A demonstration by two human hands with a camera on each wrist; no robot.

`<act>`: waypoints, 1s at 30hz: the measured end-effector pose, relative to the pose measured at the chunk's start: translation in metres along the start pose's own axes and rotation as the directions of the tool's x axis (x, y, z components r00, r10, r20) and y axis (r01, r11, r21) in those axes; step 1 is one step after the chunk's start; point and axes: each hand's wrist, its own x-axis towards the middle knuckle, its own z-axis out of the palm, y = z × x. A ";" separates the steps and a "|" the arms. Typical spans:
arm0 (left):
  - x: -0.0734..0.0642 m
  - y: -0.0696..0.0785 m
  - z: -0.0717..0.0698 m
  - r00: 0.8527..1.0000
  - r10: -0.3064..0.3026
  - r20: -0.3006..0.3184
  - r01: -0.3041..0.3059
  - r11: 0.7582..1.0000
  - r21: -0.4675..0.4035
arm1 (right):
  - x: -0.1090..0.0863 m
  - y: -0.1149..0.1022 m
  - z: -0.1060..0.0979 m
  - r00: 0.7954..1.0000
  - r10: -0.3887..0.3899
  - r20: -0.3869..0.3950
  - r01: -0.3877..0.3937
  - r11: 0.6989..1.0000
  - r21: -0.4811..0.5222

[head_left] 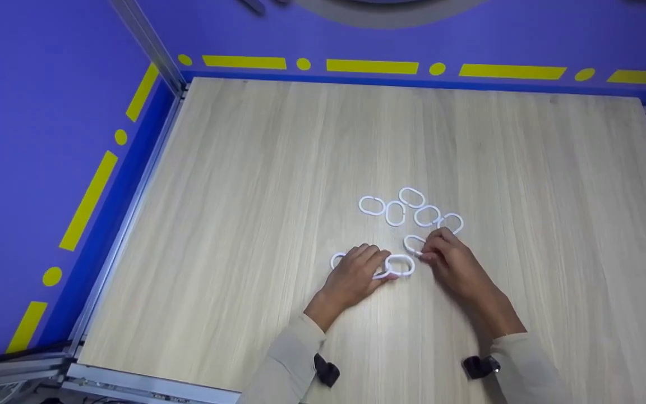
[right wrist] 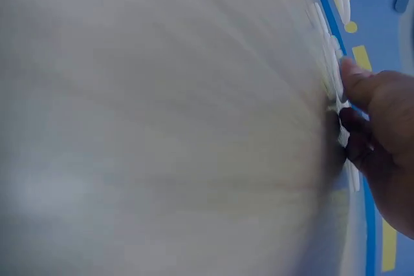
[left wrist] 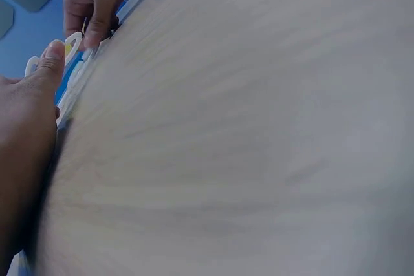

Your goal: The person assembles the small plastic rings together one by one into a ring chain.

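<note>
- Left hand gripping some white rings, poking out both sides of it
- Right hand pinching another ring, sticking out leftward
- five more rings just past that hand, mostly leftward

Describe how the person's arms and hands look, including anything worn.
The left hand and right hand are bare, without gloves. The left arm wears a plain, light beige-grey fabric sleeve, the right arm a matching sleeve; both end short of the hand. A small black wrist device shows at the left sleeve, a similar black device at the right.
</note>
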 end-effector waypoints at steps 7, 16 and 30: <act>0.001 0.000 -0.002 1.000 -0.028 0.006 0.028 0.998 -0.058 | -0.010 -0.007 -0.004 0.988 0.090 -0.123 -0.060 0.972 0.229; 0.001 0.000 -0.002 0.998 -0.057 0.015 0.058 0.991 -0.121 | -0.016 -0.018 -0.016 0.995 0.101 -0.007 -0.096 0.958 0.270; 0.002 -0.001 -0.002 0.999 -0.050 0.017 0.051 0.993 -0.108 | -0.007 -0.038 -0.011 0.985 -0.111 0.132 0.095 0.988 0.119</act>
